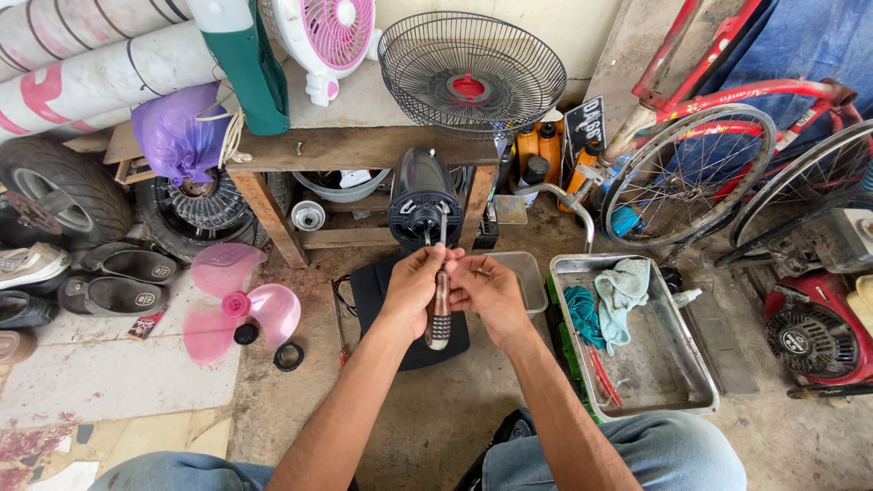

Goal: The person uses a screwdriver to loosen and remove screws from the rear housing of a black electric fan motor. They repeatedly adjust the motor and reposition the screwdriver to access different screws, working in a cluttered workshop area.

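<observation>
We're looking straight down at our own two hands, brought together just in front of the black fan motor [423,207], which stands upright on its dark base [409,314] on the concrete floor. Our left hand [414,286] is wrapped around a screwdriver [440,309], its striped handle hanging down below the fist and the metal shaft rising up toward the motor's face. Our right hand [491,291] sits just beside it, touching the left, fingers pinched on something small and metallic — too small for us to make out. Off to the left on the floor lies the pink fan blade [238,305], with a black ring [288,356] near it. To the right there's a metal tray [677,382] holding teal cloths [611,300] and a red-handled tool [600,377], and a smaller clear container [527,277] sits just behind our right hand. Behind the motor, a wooden bench [355,150] carries the black wire fan guard [471,73], with a small pink-and-white fan [327,36] standing beside it. A red bicycle [727,136] leans at the right, tyres [59,195] and shoes [118,282] are stacked at the left, and our knees in blue jeans [618,455] frame the bottom.
</observation>
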